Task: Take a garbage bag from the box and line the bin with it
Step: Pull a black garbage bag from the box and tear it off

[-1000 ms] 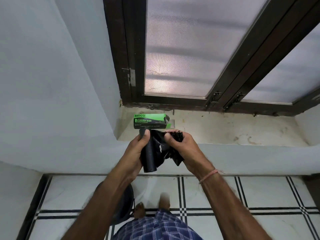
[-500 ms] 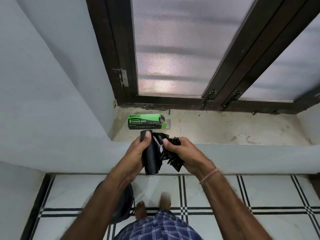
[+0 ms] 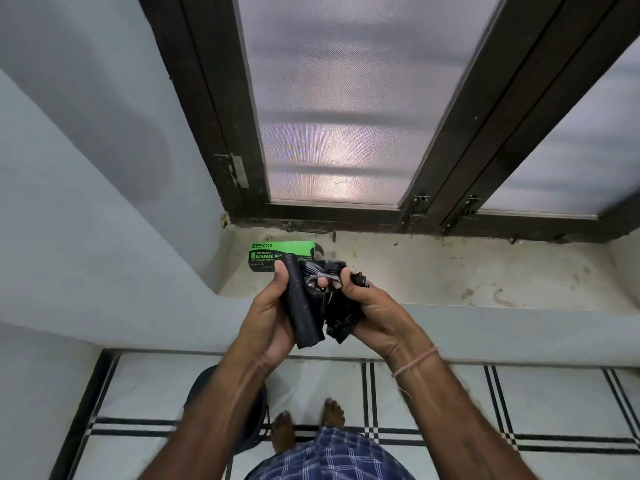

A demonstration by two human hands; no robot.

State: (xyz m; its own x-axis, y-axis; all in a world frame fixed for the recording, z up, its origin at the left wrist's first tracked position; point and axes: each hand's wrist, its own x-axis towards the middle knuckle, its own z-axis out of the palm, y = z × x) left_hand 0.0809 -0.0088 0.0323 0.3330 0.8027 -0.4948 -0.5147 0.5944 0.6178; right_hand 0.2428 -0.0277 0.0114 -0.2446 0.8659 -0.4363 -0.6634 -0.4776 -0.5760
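Note:
A green and black garbage-bag box (image 3: pixel 273 255) lies on the window sill, partly hidden behind my hands. My left hand (image 3: pixel 268 317) grips a black roll of garbage bags (image 3: pixel 304 306), held nearly upright. My right hand (image 3: pixel 372 313) is closed on a crumpled black garbage bag (image 3: pixel 341 315) that hangs from the roll. The two hands are close together in front of the sill. The dark round bin (image 3: pixel 252 424) stands on the floor under my left forearm, mostly hidden by it.
The stained sill (image 3: pixel 450 271) runs below a dark-framed window (image 3: pixel 346 133) with frosted panes. A grey wall (image 3: pixel 86 202) closes the left side. White floor tiles with black stripes (image 3: pixel 519 410) lie below, where my bare feet (image 3: pixel 308 424) stand next to the bin.
My hands have risen slightly toward the box and now overlap its lower right corner. The right hand has bunched more of the loose bag. The view has tilted a little.

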